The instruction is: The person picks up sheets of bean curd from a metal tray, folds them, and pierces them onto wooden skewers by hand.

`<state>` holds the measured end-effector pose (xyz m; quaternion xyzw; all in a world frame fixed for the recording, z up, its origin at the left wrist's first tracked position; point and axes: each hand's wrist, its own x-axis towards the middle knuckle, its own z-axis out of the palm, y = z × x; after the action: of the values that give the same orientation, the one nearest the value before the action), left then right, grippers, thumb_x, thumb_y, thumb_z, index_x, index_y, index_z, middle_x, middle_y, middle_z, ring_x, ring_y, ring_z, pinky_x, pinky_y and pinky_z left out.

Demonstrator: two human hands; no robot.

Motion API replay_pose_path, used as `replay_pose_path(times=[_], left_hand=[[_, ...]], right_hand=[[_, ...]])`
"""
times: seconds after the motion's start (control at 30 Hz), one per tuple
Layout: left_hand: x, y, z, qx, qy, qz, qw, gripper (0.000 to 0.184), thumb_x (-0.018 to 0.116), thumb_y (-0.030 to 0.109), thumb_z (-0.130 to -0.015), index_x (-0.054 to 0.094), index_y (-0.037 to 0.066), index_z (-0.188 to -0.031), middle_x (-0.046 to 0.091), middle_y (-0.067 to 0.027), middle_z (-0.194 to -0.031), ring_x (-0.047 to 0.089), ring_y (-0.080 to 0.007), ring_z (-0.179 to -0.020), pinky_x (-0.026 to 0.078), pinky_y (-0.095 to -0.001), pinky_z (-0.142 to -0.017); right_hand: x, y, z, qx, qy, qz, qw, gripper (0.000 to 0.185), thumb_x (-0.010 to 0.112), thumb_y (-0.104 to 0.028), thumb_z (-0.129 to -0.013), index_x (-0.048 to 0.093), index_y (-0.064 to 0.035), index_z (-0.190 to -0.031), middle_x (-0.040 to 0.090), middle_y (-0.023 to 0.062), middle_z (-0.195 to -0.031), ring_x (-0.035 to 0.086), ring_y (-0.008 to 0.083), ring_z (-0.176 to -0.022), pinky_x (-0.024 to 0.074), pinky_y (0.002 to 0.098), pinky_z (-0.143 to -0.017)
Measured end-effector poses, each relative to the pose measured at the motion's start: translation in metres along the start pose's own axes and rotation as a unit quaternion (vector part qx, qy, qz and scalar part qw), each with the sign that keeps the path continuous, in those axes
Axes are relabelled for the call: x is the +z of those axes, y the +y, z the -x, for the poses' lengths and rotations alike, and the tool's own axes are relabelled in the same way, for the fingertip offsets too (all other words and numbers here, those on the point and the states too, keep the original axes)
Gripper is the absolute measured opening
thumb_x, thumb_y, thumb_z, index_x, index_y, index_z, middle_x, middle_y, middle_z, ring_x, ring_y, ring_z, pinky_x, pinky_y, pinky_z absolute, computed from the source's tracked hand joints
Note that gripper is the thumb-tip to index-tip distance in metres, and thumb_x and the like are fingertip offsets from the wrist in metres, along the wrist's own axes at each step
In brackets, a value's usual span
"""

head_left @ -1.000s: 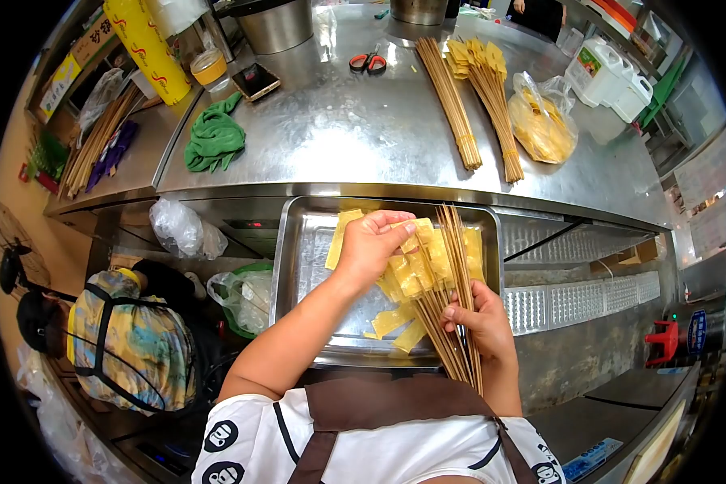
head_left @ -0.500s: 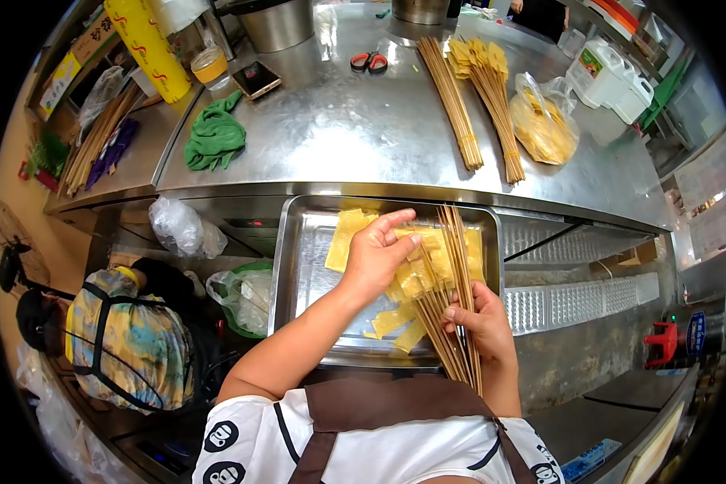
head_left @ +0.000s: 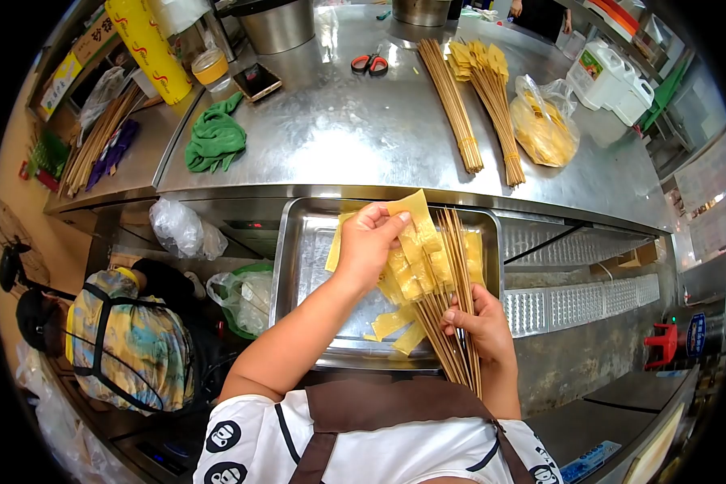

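Observation:
My left hand [head_left: 369,246] pinches a thin yellow tofu skin sheet [head_left: 415,211] between thumb and fingers, above the far edge of a metal tray [head_left: 286,282]. My right hand [head_left: 484,323] is closed round a bundle of brown skewers [head_left: 458,274], which slants over the tray's right half. Folded yellow pieces [head_left: 419,278] are threaded on some of these skewers, left of the bare ones. Loose yellow strips [head_left: 392,323] lie in the tray below them. More yellow sheets rest under and beside my left hand, partly hidden by it.
On the steel table [head_left: 323,121] lie a skewer bundle [head_left: 452,105], a bundle with yellow pieces [head_left: 496,105], a plastic bag of yellow sheets [head_left: 544,125], scissors [head_left: 369,63], a phone [head_left: 256,81] and a green cloth [head_left: 216,137]. A person [head_left: 133,339] is low at the left.
My left hand has taken hold of a yellow tofu skin sheet and lifted it up from the tray beside the skewers. My right hand keeps its grip on the skewers, nearly unmoved.

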<state>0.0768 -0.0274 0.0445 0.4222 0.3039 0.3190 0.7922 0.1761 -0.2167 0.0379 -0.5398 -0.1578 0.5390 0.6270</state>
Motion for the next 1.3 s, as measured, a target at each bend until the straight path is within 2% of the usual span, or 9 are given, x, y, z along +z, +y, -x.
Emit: replay_pose_path(times=[0.03, 0.13, 0.47, 0.53, 0.67, 0.73, 0.83, 1.07, 1.3], left_hand=[[0.001, -0.003, 0.0, 0.048, -0.011, -0.026, 0.998, 0.008, 0.058, 0.004, -0.086, 0.059, -0.001, -0.093, 0.064, -0.004, -0.085, 0.059, -0.0075, -0.073, 0.048, -0.0218, -0.065], [0.002, -0.009, 0.006, 0.093, -0.024, -0.076, 0.992, 0.008, 0.056, 0.003, -0.087, 0.059, -0.001, -0.093, 0.063, -0.0029, -0.084, 0.057, -0.0054, -0.074, 0.047, -0.0206, -0.064], [0.005, -0.015, 0.013, 0.088, -0.014, -0.098, 0.991, 0.012, 0.057, 0.003, -0.087, 0.059, -0.002, -0.097, 0.064, -0.0055, -0.087, 0.059, -0.0082, -0.077, 0.049, -0.0212, -0.068], [0.009, -0.012, 0.008, 0.147, 0.019, -0.041, 0.988, 0.013, 0.059, 0.0, -0.085, 0.058, -0.001, -0.098, 0.063, -0.0038, -0.088, 0.058, -0.0063, -0.079, 0.047, -0.0205, -0.069], [0.003, -0.013, -0.003, 0.157, 0.019, -0.039, 0.987, 0.015, 0.059, -0.002, -0.083, 0.059, -0.001, -0.099, 0.063, -0.004, -0.091, 0.058, -0.0066, -0.08, 0.047, -0.0203, -0.07], [0.002, -0.013, -0.002, 0.162, 0.02, -0.086, 0.983, 0.014, 0.059, -0.001, -0.083, 0.06, -0.002, -0.097, 0.063, -0.0028, -0.09, 0.058, -0.0063, -0.079, 0.046, -0.02, -0.07], [0.001, -0.011, 0.0, 0.135, 0.049, -0.132, 0.981, 0.011, 0.06, 0.0, -0.083, 0.062, -0.002, -0.094, 0.064, -0.0025, -0.088, 0.058, -0.0059, -0.077, 0.047, -0.0197, -0.069], [0.005, -0.012, 0.0, 0.131, 0.042, -0.116, 0.984, 0.012, 0.062, 0.002, -0.082, 0.062, -0.003, -0.093, 0.065, -0.0044, -0.085, 0.058, -0.006, -0.075, 0.047, -0.0195, -0.068], [0.009, -0.01, 0.008, 0.053, 0.075, -0.094, 0.991, 0.015, 0.064, 0.006, -0.082, 0.063, -0.001, -0.094, 0.064, -0.0034, -0.081, 0.058, -0.0061, -0.068, 0.046, -0.0186, -0.059]], right_hand=[[0.0, 0.0, 0.0, 0.0, 0.0, 0.0, 1.0, 0.022, 0.063, 0.005, -0.077, 0.048, -0.0019, -0.091, 0.057, 0.0053, -0.072, 0.057, 0.0108, -0.057, 0.0475, 0.0215, -0.054], [0.001, -0.001, 0.0, 0.001, 0.007, 0.003, 1.0, 0.022, 0.063, 0.005, -0.077, 0.048, -0.0018, -0.091, 0.058, 0.0055, -0.072, 0.057, 0.0108, -0.057, 0.0476, 0.0216, -0.054], [0.003, -0.003, 0.002, 0.002, 0.013, -0.005, 1.0, 0.023, 0.063, 0.005, -0.075, 0.048, -0.0013, -0.091, 0.058, 0.0079, -0.071, 0.059, 0.0127, -0.057, 0.0489, 0.0225, -0.055], [0.003, -0.003, 0.002, 0.002, 0.011, -0.001, 1.0, 0.023, 0.063, 0.005, -0.075, 0.048, -0.0013, -0.091, 0.058, 0.0078, -0.071, 0.059, 0.0127, -0.057, 0.0489, 0.0225, -0.055], [0.001, -0.004, 0.002, -0.001, 0.007, 0.008, 1.0, 0.021, 0.062, 0.005, -0.078, 0.048, -0.0019, -0.091, 0.057, 0.0056, -0.072, 0.056, 0.0105, -0.058, 0.0467, 0.0212, -0.055], [0.001, -0.003, 0.002, -0.002, 0.008, 0.001, 1.0, 0.021, 0.062, 0.005, -0.078, 0.048, -0.002, -0.091, 0.058, 0.0056, -0.073, 0.056, 0.0105, -0.058, 0.0467, 0.0212, -0.055], [0.001, -0.003, 0.002, -0.001, 0.011, -0.004, 1.0, 0.023, 0.063, 0.005, -0.075, 0.048, -0.001, -0.091, 0.057, 0.0063, -0.074, 0.059, 0.0128, -0.058, 0.049, 0.0224, -0.055], [0.001, -0.003, 0.002, -0.007, 0.011, 0.002, 1.0, 0.021, 0.062, 0.005, -0.077, 0.048, -0.0015, -0.091, 0.057, 0.0057, -0.073, 0.057, 0.0114, -0.058, 0.0479, 0.0218, -0.055], [0.002, -0.004, 0.002, -0.007, 0.015, 0.001, 1.0, 0.021, 0.062, 0.005, -0.076, 0.048, -0.0005, -0.091, 0.056, 0.0063, -0.073, 0.058, 0.0124, -0.058, 0.0479, 0.0225, -0.056]])
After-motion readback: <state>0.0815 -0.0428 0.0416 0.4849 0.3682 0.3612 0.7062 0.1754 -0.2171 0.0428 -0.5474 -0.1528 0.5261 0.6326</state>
